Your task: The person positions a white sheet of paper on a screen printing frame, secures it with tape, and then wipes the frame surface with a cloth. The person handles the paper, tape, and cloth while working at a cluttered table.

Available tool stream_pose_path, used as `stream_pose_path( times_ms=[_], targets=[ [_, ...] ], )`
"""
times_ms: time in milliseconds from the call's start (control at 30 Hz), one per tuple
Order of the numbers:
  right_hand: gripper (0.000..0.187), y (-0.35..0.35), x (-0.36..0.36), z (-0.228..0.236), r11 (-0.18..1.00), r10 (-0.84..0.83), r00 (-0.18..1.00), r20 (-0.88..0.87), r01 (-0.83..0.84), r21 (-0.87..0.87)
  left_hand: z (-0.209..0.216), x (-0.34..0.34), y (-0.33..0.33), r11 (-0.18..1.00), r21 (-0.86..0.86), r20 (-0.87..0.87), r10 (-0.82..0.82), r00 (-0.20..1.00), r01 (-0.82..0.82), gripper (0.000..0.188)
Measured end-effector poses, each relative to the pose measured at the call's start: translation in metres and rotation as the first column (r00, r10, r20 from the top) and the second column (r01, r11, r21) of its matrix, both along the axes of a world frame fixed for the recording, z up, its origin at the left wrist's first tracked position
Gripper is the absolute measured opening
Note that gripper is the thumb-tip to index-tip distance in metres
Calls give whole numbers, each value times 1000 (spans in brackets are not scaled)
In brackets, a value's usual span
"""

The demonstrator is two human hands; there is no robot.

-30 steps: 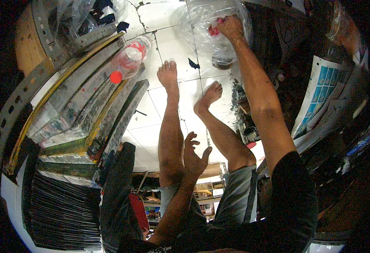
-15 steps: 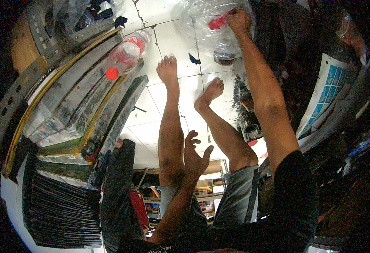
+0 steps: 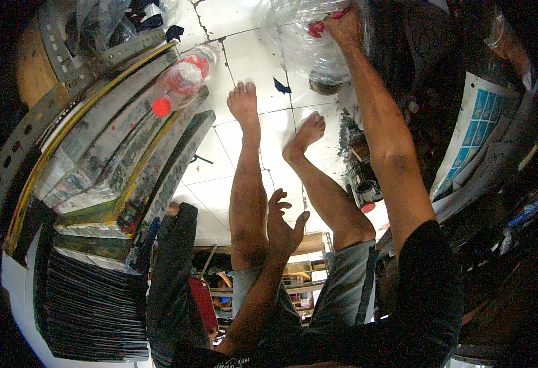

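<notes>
My right hand (image 3: pixel 345 32) reaches to the top of the view, at a large clear plastic bag (image 3: pixel 309 54). Its fingers are closed on some red material (image 3: pixel 317 28) that shows beside and behind them; its kind cannot be made out. Part of the bag lies against that hand. My left hand (image 3: pixel 286 228) hangs over my left knee with fingers apart and holds nothing. A round, dark-sided object (image 3: pixel 325 84), perhaps a roll or a can, sits under the bag's near edge.
On the left, a clear bottle with a red cap (image 3: pixel 161 107) lies on paint-stained frames (image 3: pixel 106 159). A dark scrap (image 3: pixel 282 86) lies on the white tiled floor (image 3: pixel 232 141). To the right are a dark machine part (image 3: pixel 367 190) and a sheet with blue panels (image 3: pixel 474 132). A dark trouser leg (image 3: pixel 174 276) stands at left.
My right hand has shifted slightly, and less of the red material shows. The bag has moved a little, uncovering more of the round object under it. My left hand has stayed put.
</notes>
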State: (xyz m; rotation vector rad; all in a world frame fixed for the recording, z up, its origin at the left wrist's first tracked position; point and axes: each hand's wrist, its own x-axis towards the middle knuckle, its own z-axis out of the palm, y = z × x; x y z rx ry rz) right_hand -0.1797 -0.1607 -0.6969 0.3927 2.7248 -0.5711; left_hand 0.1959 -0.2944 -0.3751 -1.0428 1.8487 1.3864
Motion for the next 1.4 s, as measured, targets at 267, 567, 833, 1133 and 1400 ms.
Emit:
stream_pose_path(
  times_ms=[267, 567, 833, 1133, 1400],
  targets=[
    [31, 19, 1, -9, 977, 95, 965, 243, -44, -211, 0, 1, 1, 1000, -9, -32, -11, 999, 11, 79],
    [49, 14, 21, 2, 998, 37, 998, 47, -34, -59, 1, 1, 1, 1000, 0, -4, -14, 1000, 14, 78],
    [39, 31, 22, -52, 958, -132, 975, 180, 172, -229, 7, -4, -1, 1000, 28, 18, 9, 1000, -9, 78],
    [12, 18, 30, -79, 998, -55, 998, 10, 55, 28, 9, -5, -4, 999, 38, 64, 0, 998, -2, 80],
    [26, 55, 26, -106, 996, -68, 997, -33, 70, 48, -2, 7, 3, 999, 38, 45, -8, 999, 6, 80]
  ],
)
